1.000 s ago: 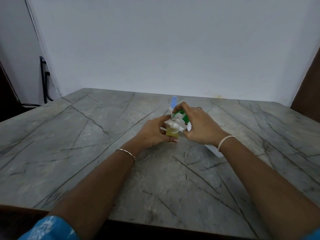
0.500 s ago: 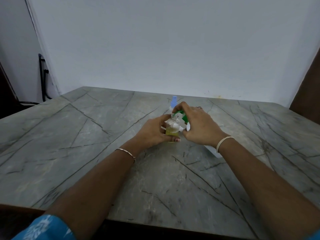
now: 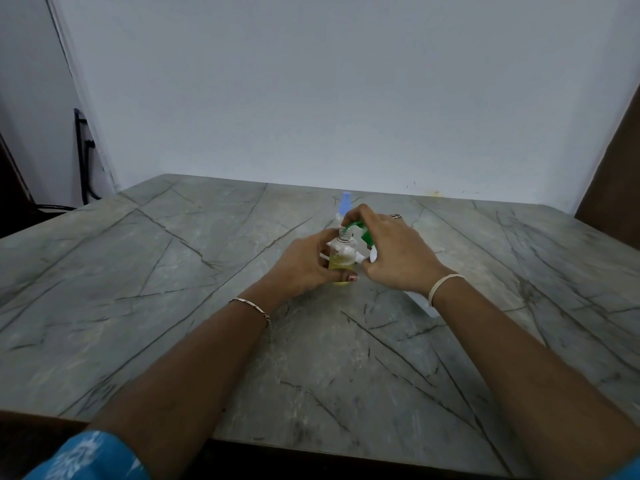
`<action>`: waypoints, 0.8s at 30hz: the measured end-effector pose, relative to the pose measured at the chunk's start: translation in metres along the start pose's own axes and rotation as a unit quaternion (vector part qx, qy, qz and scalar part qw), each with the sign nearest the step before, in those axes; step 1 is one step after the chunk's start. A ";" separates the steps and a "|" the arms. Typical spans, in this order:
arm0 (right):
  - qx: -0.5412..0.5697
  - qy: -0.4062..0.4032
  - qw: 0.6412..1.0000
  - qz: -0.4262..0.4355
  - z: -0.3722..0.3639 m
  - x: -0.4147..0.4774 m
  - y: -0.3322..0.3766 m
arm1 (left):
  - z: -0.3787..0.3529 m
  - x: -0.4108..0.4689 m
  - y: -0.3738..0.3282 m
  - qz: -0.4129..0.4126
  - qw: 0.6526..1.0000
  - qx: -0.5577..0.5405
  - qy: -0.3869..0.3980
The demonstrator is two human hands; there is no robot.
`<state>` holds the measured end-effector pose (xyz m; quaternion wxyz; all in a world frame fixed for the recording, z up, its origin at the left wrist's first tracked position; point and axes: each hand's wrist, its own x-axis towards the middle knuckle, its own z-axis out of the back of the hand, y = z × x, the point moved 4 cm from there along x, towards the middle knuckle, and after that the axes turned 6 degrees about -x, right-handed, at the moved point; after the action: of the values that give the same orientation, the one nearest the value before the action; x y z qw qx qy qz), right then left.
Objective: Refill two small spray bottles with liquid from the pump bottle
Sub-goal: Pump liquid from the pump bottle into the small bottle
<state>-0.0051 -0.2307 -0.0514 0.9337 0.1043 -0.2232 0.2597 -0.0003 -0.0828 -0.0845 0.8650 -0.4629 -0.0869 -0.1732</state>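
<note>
Item: small spray bottle (image 3: 343,256), clear, uncapped, roughly a third full of yellow liquid; location mid-desk, nearer the far edge than the near one. Held by: left hand (image 3: 304,261), fingers and thumb wrapped round its body. Whether its base rests on the desk (image 3: 173,271) cannot be told. Item: pump bottle (image 3: 420,301), white body mostly hidden under the right wrist. Its green pump head (image 3: 363,233) is gripped by the right hand (image 3: 398,254), fingers curled over it, spout at the small bottle's mouth. Item: second spray bottle (image 3: 345,202), blue cap on, standing just behind the hands toward the far edge. Handling note (judgement): keep the spout centred over the narrow neck, press in short, full strokes, hold the small bottle upright and steady, and stop short of the threads so the sprayer can go back without overflow. Change against the earlier frames: hands, both bottles and the liquid level appear practically unchanged; no clear rise can be made out.
</note>
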 end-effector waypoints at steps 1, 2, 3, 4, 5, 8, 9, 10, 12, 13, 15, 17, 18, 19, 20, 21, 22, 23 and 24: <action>-0.002 0.001 1.000 0.000 0.000 -0.001 -0.001 | 0.000 0.000 0.000 0.000 1.000 0.002 0.000; -0.004 0.001 1.000 0.000 0.001 -0.002 -0.001 | 0.000 0.000 0.001 0.000 1.000 0.003 0.000; -0.004 0.002 1.000 0.000 0.000 -0.003 -0.002 | 0.000 0.000 0.001 -0.002 1.000 0.004 0.001; -0.004 0.003 1.000 0.001 0.000 -0.005 -0.003 | 0.000 0.000 0.001 -0.003 1.000 0.005 0.001; -0.004 0.004 1.000 0.001 0.000 -0.005 -0.003 | 0.000 0.000 0.001 -0.004 1.000 0.006 0.000; -0.003 0.009 1.000 0.002 0.000 -0.004 -0.003 | 0.001 -0.001 0.001 -0.002 1.000 0.005 -0.001; -0.001 0.012 1.000 0.001 0.000 -0.003 -0.002 | 0.001 0.000 0.001 -0.003 1.000 0.002 0.001; 0.000 0.011 1.000 0.000 0.000 -0.003 -0.002 | 0.000 0.000 0.000 -0.004 1.000 0.000 0.003; 0.000 0.008 1.000 -0.004 0.000 -0.001 -0.001 | 0.000 0.000 0.001 -0.002 1.000 -0.002 0.004; 0.000 0.006 1.000 -0.006 -0.001 0.000 -0.001 | 0.000 0.000 0.001 -0.001 1.000 -0.005 0.003; -0.001 0.004 1.000 -0.006 -0.002 0.000 -0.001 | 0.000 0.000 0.000 -0.004 1.000 -0.005 0.002; 0.005 0.004 1.000 -0.002 -0.001 -0.002 -0.002 | 0.000 -0.001 0.000 -0.005 1.000 -0.005 0.003; 0.011 0.005 1.000 0.001 -0.001 -0.003 -0.003 | 0.000 -0.001 0.001 -0.004 1.000 -0.006 0.003; 0.016 0.010 1.000 0.003 -0.001 -0.004 -0.004 | 0.001 -0.001 0.001 -0.004 1.000 -0.005 0.003; 0.019 0.014 1.000 0.006 -0.001 -0.004 -0.004 | 0.001 -0.001 0.001 -0.003 1.000 -0.002 0.003; 0.019 0.017 1.000 0.008 -0.001 -0.004 -0.004 | 0.000 0.000 0.000 -0.002 1.000 0.000 0.003; 0.019 0.017 1.000 0.009 0.000 -0.004 -0.004 | 0.000 -0.001 0.000 0.000 1.000 0.000 0.002; 0.020 0.016 1.000 0.008 0.000 -0.003 -0.003 | 0.000 0.000 0.000 0.004 1.000 -0.003 0.002; 0.020 0.015 1.000 0.006 0.000 -0.002 -0.002 | 0.000 0.000 0.001 0.006 1.000 -0.008 0.003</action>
<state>-0.0058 -0.2336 -0.0526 0.9331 0.1182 -0.2048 0.2710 -0.0002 -0.0823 -0.0848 0.8626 -0.4695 -0.0807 -0.1699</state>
